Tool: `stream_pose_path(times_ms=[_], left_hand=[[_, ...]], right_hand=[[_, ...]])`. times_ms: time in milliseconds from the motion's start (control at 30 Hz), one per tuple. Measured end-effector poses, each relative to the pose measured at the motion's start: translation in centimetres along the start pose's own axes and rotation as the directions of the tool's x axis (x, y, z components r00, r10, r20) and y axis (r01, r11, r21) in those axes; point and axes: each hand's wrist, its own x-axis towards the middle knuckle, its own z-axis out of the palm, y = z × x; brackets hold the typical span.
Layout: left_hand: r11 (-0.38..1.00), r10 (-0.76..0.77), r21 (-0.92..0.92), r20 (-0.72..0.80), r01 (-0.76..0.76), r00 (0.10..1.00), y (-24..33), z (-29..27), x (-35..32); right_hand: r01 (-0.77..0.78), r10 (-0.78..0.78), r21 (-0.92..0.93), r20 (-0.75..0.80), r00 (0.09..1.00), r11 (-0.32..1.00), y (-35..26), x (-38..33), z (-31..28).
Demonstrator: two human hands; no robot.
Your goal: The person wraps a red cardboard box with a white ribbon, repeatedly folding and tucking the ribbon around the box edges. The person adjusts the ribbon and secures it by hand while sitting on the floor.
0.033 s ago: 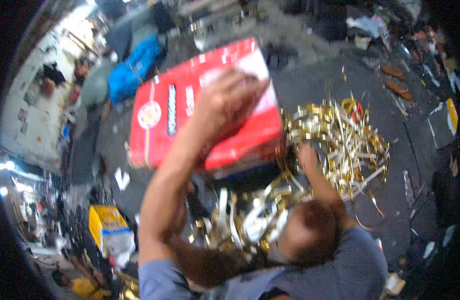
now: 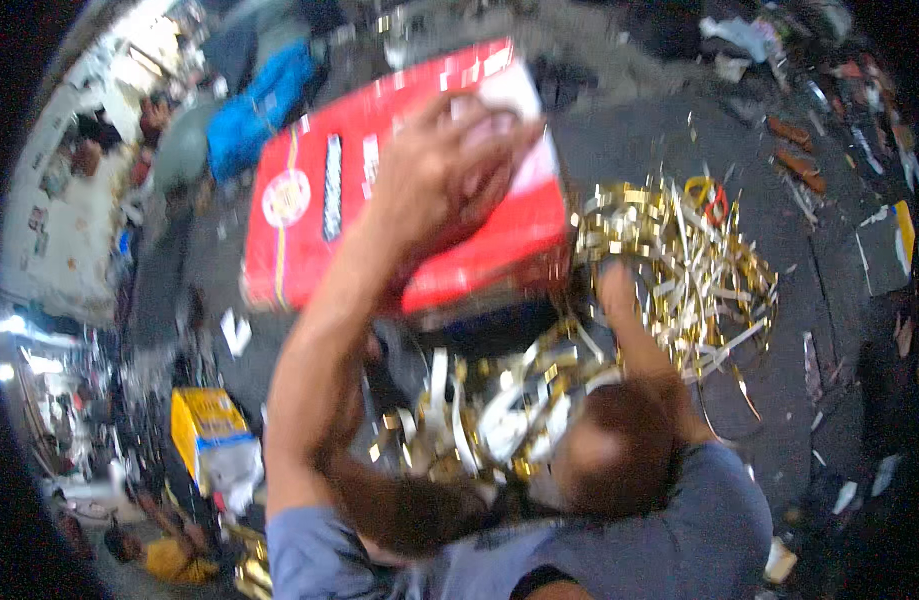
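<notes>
A large red box (image 2: 310, 210) with a pale end panel, a round emblem and a yellow line lies tilted in the upper middle. Across its upper face reaches my left hand (image 2: 450, 170), fingers curled and blurred; whether anything is pinched in them cannot be made out. Close to the box's lower right corner is my right hand (image 2: 615, 290), with its fingertips hidden. It is beside a tangled heap of shiny gold and white strips (image 2: 680, 270). More gold and white strips (image 2: 490, 425) lie between my forearms.
A yellow, blue and white package (image 2: 215, 435) stands at the left. Behind the red box is a bright blue bundle (image 2: 255, 115). Brown pieces (image 2: 800, 165) and scraps lie on the dark ground at the right. A person in yellow (image 2: 175, 555) is at the lower left.
The red box and my left hand appear slightly higher in the picture, along with the background at left. My left hand keeps its place over the box; my right stays by the strips.
</notes>
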Motion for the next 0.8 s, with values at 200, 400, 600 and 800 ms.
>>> stream_pose_path(times_ms=[200,400,600,800], left_hand=[[0.984,-0.063,-0.165,0.052,0.071,0.997,0.3,0.3,1.4],[0.989,0.066,0.140,-0.142,-0.046,0.988,8.4,-0.1,-2.6],[0.439,-0.698,0.113,0.667,0.891,0.259,18.6,13.9,-18.6],[0.167,-0.696,0.255,0.714,0.952,-0.070,27.7,18.5,-33.7]], right_hand=[[-0.108,0.113,-0.129,0.032,0.993,0.986,-3.6,-1.0,-6.2],[-0.391,0.468,0.544,-0.004,0.884,0.743,0.9,-0.2,-8.0],[0.011,0.799,0.914,-0.360,0.481,0.405,0.5,-3.5,-22.6],[-0.007,0.505,0.902,-0.235,0.831,0.432,1.6,-11.4,-28.2]])
